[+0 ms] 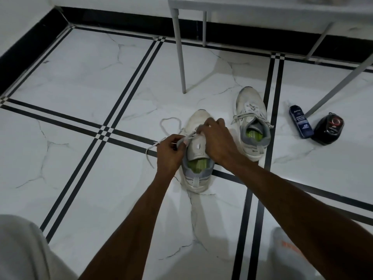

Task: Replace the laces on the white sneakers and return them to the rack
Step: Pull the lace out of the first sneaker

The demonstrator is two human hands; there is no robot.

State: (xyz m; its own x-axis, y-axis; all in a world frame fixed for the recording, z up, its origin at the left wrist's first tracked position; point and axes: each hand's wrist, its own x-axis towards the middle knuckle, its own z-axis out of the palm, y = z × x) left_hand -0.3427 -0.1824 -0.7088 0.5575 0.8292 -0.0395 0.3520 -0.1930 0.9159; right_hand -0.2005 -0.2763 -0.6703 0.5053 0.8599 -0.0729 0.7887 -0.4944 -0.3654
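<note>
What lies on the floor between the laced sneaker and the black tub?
Head view: a blue cleaner bottle lies between the laced sneaker and the black tub, touching the tub.

Head-height view, steeply down, close.

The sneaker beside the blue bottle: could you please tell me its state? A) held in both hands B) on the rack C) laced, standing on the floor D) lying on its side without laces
C: the far sneaker stands upright on the tiled floor with laces threaded, while both hands work on the near sneaker.
</note>
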